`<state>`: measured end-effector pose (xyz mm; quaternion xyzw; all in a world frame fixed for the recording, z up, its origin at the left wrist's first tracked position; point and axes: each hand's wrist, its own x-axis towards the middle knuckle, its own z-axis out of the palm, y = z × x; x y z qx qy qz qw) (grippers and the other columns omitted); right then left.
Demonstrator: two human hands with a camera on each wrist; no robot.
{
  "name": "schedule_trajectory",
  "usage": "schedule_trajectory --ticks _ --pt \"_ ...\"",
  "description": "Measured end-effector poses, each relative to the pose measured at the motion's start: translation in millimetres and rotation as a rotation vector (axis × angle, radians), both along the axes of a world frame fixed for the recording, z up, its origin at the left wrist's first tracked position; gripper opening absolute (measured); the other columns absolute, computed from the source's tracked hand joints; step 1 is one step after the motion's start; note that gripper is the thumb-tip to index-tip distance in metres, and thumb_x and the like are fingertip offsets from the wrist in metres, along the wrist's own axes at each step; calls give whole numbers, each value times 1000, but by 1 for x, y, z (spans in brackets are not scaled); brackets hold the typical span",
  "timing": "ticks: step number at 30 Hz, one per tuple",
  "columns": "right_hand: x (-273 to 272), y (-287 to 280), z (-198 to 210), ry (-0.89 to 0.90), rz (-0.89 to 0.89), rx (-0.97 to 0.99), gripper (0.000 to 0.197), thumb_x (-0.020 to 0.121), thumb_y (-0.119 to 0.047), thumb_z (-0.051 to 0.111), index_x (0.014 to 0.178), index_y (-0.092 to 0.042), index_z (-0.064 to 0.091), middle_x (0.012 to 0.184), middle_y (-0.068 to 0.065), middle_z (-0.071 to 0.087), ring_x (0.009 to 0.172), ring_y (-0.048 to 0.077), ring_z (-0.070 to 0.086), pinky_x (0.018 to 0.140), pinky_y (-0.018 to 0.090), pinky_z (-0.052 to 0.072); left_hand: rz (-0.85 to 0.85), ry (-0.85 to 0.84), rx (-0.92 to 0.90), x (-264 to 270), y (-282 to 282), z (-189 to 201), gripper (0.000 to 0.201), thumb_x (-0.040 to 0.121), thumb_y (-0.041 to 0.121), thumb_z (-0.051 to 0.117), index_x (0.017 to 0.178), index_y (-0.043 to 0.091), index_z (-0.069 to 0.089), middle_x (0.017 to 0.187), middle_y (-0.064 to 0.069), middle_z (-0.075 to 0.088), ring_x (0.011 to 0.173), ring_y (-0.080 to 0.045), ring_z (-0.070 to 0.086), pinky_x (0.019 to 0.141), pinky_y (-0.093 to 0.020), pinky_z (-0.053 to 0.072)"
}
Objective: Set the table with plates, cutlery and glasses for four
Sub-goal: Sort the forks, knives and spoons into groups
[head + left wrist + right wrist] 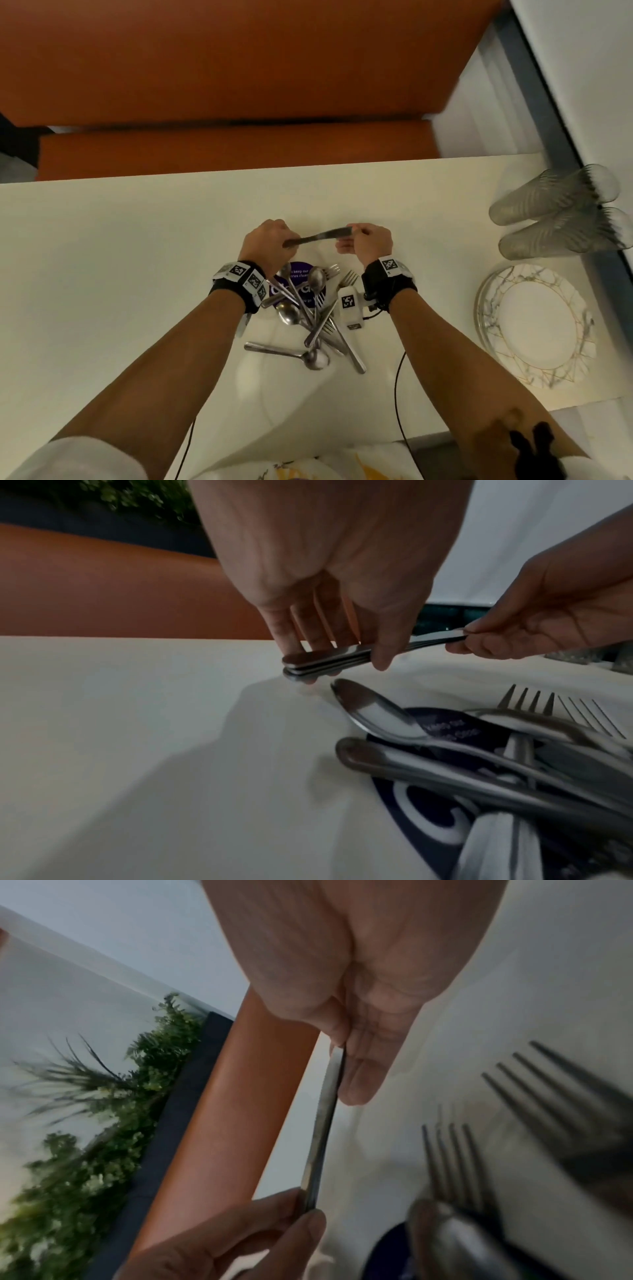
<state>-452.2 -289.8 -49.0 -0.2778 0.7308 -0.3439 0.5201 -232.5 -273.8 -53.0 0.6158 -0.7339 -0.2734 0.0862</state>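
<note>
Both hands (270, 240) (368, 240), stacked steel knives (318, 236), horizontal, shiny

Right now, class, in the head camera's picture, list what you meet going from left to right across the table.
Left hand → bundle of knives held between both hands → right hand → stack of marble-patterned plates → two glasses lying on their sides.

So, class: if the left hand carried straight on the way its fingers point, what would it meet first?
The left hand, gripping stacked knives, points downward at the white table. It would probably meet bare tabletop first, just beside the cutlery pile, though depth is hard to judge.
</note>
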Motion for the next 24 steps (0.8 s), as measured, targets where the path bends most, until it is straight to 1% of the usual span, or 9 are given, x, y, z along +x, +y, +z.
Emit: schedule_trajectory --ticks 3,6,7,9,11,12,15,19,24 --pt "-2 2 -2 165 131 -27 20 99 -6 55 90 -9 72 78 16 76 64 28 73 65 38 63 6 25 -2 3 8 -5 19 99 28 64 106 26 82 100 5 67 99 -18 55 81 -42 53" --pt "-4 7 -10 435 386 -81 18 95 -16 60 93 -16 78 88 4 77 78 22 73 82 34 60 20 57 1 10 16 -11 17 98 29 67 106 25 82 99 5 66 99 -17 54 81 -39 52" --pt "-5 10 -11 485 465 -103 16 93 -18 62 97 -17 78 93 2 76 83 19 71 86 29 56 22 63 2 13 19 -11 17 98 29 67 106 25 82 100 5 65 100 -17 54 82 -39 51" --pt "-5 14 -9 504 615 -155 20 89 -19 70 108 -17 75 102 0 69 85 12 65 83 13 47 30 72 -5 18 25 -13 17 98 28 68 108 24 82 101 4 66 100 -18 55 81 -39 52" --pt "-6 15 -9 524 759 -224 31 85 -15 75 116 -18 71 103 1 61 82 8 58 78 5 40 36 75 -13 21 30 -15 18 98 26 68 109 23 82 102 3 66 101 -20 55 81 -41 53" --pt "-6 15 -10 554 817 -249 33 84 -11 75 116 -17 71 103 1 59 82 8 56 80 7 41 46 77 -7 22 31 -15 18 98 26 69 110 23 82 102 3 66 102 -20 55 81 -42 53" --pt "-5 14 -14 615 886 -290 28 84 -4 74 111 -12 72 105 5 58 85 14 58 88 24 52 85 86 10 20 32 -15 17 97 24 70 109 23 82 103 2 67 104 -20 55 83 -41 53" --pt "-2 15 -17 666 898 -327 16 83 -4 75 97 -11 74 100 6 58 91 23 58 87 35 54 141 97 13 17 33 -15 18 94 21 72 110 17 80 103 0 67 105 -21 56 88 -39 52" --pt "-1 20 -19 704 882 -347 15 85 -6 74 99 -9 75 101 6 59 100 23 53 89 27 47 174 98 -12 17 35 -19 10 91 20 75 99 18 81 103 0 65 105 -22 54 87 -38 53"
